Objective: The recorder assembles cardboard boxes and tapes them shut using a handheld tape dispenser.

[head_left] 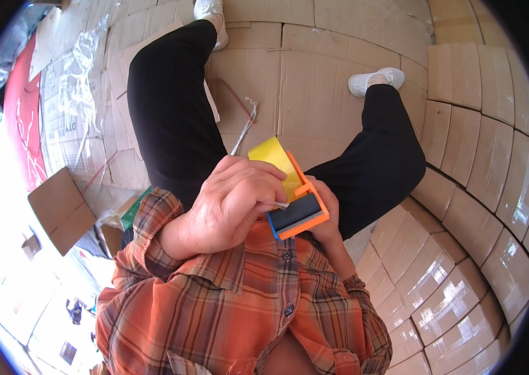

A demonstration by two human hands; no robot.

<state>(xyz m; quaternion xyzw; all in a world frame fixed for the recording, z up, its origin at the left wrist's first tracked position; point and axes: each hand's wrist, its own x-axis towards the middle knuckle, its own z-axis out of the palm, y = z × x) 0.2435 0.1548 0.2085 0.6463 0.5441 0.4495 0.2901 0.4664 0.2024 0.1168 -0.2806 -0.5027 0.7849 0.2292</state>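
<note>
In front of my chest is a tape dispenser (311, 219) with an orange and blue frame, a black roller and a wide roll of yellow tape (272, 152). My right hand (325, 209) wraps its right side and holds it, with most of the fingers hidden behind the frame. Over the tape and roller, my left hand (237, 199) is closed in a pinch. A small white strip (281, 204) pokes out between its fingertips; whether it belongs to the tape I cannot tell.
Stacked cartons (458, 147) line the right side. Flattened cardboard (314, 81) covers the floor, with a white strap (244, 132) lying between my legs. At the left are an open carton flap (61, 211), a green box (134, 209) and a red sheet (22, 112).
</note>
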